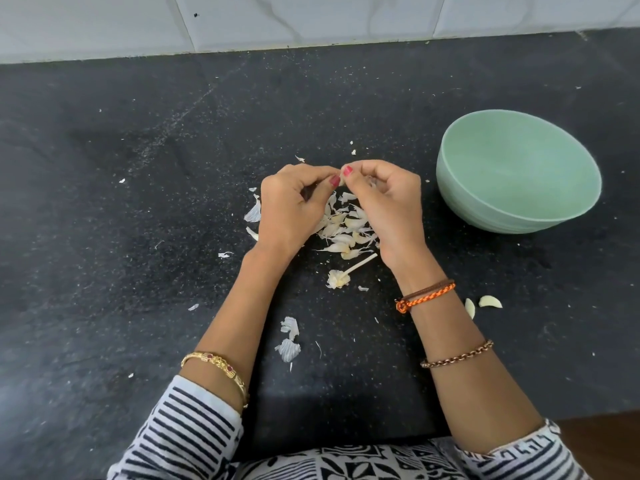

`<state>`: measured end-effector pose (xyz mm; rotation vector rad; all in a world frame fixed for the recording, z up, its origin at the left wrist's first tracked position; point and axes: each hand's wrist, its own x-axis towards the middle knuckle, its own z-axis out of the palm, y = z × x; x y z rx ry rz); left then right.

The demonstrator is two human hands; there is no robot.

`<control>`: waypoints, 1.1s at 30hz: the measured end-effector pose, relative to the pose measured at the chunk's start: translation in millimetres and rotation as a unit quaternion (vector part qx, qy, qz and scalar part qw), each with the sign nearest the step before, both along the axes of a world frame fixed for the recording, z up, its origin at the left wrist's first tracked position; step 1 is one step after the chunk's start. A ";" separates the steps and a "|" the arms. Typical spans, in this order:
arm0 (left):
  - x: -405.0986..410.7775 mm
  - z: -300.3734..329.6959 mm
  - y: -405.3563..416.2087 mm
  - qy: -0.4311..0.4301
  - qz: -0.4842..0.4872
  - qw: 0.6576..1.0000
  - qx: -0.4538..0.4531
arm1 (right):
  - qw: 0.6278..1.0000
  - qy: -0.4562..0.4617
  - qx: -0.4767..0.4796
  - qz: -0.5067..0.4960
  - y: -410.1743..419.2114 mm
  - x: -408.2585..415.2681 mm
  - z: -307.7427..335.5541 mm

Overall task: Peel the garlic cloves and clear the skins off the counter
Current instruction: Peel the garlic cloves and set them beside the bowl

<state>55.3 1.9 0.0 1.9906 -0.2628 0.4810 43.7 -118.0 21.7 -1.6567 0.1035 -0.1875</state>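
A person is working at a black speckled stone table [138,202]. The left hand [287,209] and the right hand [388,206] are meeting above the middle of the table. The fingers of both hands are curling in, and the thumbs and fingertips are pinching a small pale garlic clove [342,181] between them. Most of that clove is hiding behind the fingers.

Right under the hands, a pile of thin white garlic skins and cloves [346,226] is lying on the table. A thin white garlic stalk with its root end [348,274] is lying just below the pile. More white skin flakes [289,341] are lying between the two forearms. Two peeled white garlic cloves [485,303] are resting on the table just beside the right forearm.

A round pale green bowl [516,174] is sitting to the right of the hands. It is leaning a little, and nothing is showing inside it. A wall of white tiles [311,19] is standing behind the table.
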 end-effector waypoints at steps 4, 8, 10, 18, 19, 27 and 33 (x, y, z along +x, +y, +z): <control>-1.2 0.4 0.1 -0.009 0.012 1.000 0.015 | 1.000 -0.024 -0.015 0.011 -2.8 0.3 -2.5; -2.4 0.2 -5.6 0.021 0.016 0.999 -0.026 | 0.999 -0.035 0.005 0.008 -1.5 -0.1 -2.3; -2.7 0.4 -7.8 0.028 0.018 0.998 -0.044 | 0.999 -0.033 0.014 0.010 0.2 -1.3 -0.8; -2.9 3.5 -6.2 0.019 0.022 0.995 -0.096 | 0.994 0.042 0.095 0.043 -1.3 -1.9 5.9; -2.0 3.9 -5.3 0.020 0.027 0.993 -0.109 | 0.994 0.047 0.094 0.041 -2.4 -1.0 5.6; -2.2 2.4 -11.0 0.039 0.024 0.993 -0.113 | 0.994 0.048 0.089 0.050 -3.7 -1.0 4.8; -2.6 5.8 -10.2 0.080 -0.016 0.984 -0.158 | 0.998 0.023 0.024 0.061 -2.6 -1.7 3.0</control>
